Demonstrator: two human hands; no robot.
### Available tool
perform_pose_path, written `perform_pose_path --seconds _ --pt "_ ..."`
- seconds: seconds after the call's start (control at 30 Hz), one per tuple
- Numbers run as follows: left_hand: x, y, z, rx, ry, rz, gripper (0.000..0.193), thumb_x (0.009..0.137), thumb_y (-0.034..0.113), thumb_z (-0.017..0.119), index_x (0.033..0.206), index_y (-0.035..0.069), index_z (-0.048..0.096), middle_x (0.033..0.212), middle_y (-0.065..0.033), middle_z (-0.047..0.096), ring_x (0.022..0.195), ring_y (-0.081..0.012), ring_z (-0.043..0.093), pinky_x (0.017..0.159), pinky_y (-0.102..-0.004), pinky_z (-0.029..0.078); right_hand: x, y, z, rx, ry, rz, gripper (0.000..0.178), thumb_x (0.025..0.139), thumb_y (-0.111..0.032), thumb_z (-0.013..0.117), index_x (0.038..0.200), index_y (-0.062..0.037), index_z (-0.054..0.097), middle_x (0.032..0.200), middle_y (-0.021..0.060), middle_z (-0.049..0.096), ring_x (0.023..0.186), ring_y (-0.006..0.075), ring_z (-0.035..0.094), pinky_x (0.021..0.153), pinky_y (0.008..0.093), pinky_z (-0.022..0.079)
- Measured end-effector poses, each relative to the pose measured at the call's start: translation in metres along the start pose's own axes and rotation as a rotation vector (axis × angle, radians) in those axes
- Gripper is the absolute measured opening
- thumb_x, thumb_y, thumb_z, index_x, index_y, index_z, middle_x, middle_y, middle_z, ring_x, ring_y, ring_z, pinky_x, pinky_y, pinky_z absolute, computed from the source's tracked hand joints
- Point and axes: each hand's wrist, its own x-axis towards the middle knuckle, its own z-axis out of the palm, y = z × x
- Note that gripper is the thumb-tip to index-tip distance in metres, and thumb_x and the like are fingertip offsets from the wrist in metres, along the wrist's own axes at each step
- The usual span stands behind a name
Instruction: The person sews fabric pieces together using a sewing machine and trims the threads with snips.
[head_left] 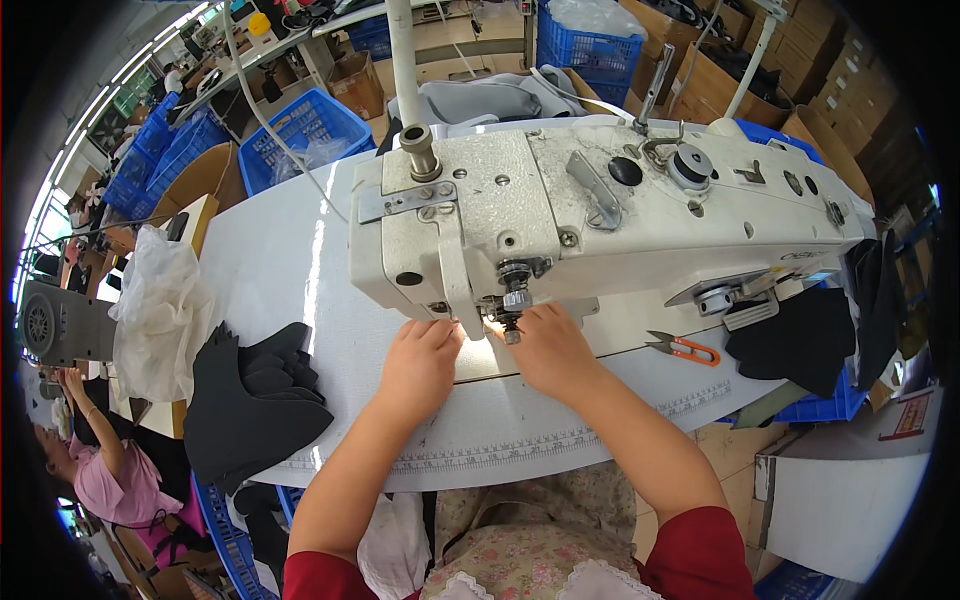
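The left hand (420, 365) and right hand (550, 350) are close together at the needle end of a white sewing machine (540, 190), fingers bent down; whatever they may hold is hidden. Left of them, dark cut pieces (250, 425) lie overlapping on the counter (262, 250). To the right, orange-handled snips (690, 349) lie between the right hand and more dark pieces (795, 340). A measuring scale (530, 447) curves along the counter's near edge. Farther left sits a co-worker in pink (112, 482).
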Motion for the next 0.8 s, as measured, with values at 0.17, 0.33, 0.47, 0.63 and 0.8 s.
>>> perform_pose_path --seconds 0.17,0.33,0.47,0.63,0.8 --pt "0.0014 -0.0046 0.0011 -0.070 0.026 -0.052 0.020 0.074 0.000 0.061 0.094 0.000 0.066 0.101 -0.0087 0.063 0.099 -0.0293 0.058 0.087 -0.0404 0.047 0.0006 0.0001 0.0002 -0.012 0.005 0.000 0.015 0.076 -0.004 0.055 0.086 -0.0039 0.065 0.104 0.0091 0.061 0.103 0.0262 0.055 0.096 0.0404 0.042" --pt "0.0077 -0.0050 -0.0033 -0.062 -0.069 -0.102 0.019 0.075 0.001 0.061 0.093 -0.002 0.065 0.100 -0.0132 0.064 0.096 -0.0335 0.059 0.086 -0.0429 0.046 0.0014 -0.0003 -0.0012 -0.027 -0.026 0.026 0.017 0.077 -0.004 0.054 0.091 -0.0036 0.065 0.102 0.0092 0.061 0.103 0.0263 0.056 0.096 0.0403 0.043" --pt "0.0079 -0.0057 -0.0028 -0.074 -0.058 -0.100 0.021 0.073 0.002 0.061 0.093 -0.004 0.064 0.102 -0.0174 0.066 0.093 -0.0380 0.060 0.084 -0.0459 0.046 0.0032 0.0009 0.0009 -0.035 0.083 -0.030 0.008 0.074 -0.007 0.059 0.071 -0.0010 0.064 0.085 0.0108 0.059 0.089 0.0289 0.056 0.086 0.0418 0.042" --pt "0.0087 -0.0027 -0.0026 -0.050 -0.044 -0.116 0.016 0.073 0.001 0.062 0.088 -0.002 0.066 0.096 -0.0130 0.064 0.093 -0.0337 0.059 0.083 -0.0431 0.047 0.0029 0.0007 0.0019 0.013 0.092 0.008 0.011 0.076 -0.008 0.061 0.084 -0.0008 0.063 0.087 0.0120 0.059 0.090 0.0305 0.056 0.087 0.0425 0.042" --pt "0.0088 -0.0030 -0.0021 -0.019 -0.063 -0.124 0.015 0.073 0.001 0.063 0.087 0.001 0.068 0.092 -0.0084 0.062 0.094 -0.0290 0.058 0.084 -0.0403 0.047 0.0025 -0.0028 -0.0021 0.023 0.001 0.069 0.020 0.077 -0.003 0.055 0.094 -0.0050 0.066 0.100 0.0078 0.060 0.101 0.0257 0.057 0.096 0.0396 0.043"
